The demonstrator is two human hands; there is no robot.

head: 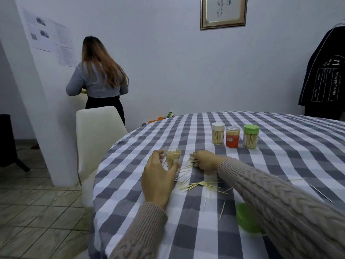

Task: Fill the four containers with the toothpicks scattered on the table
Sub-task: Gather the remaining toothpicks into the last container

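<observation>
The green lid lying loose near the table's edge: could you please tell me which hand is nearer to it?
Right, narrowly. The green lid lies under the right forearm; the right hand gathers toothpicks beyond it, and the left hand holds the open container further left.

tablecloth (214,230): grey and white check
open container (172,156): clear, pale straw-coloured toothpicks inside
white-lidded container (217,135): white cap, clear body, pale wood toothpicks
orange container (232,137): clear top, orange-red lower body
green-lidded container (251,136): light green cap, clear body
loose lid (247,219): light green
scattered toothpicks (197,184): pale yellow-tan
sleeves (280,202): beige-taupe cable knit
chair (97,131): cream white
wall (168,53): pale bluish white
picture frame (224,25): gold
hanging garment (324,77): black with white lettering
floor tiles (37,212): beige-grey
person standing behind (100,77): grey top, black bottoms
</observation>
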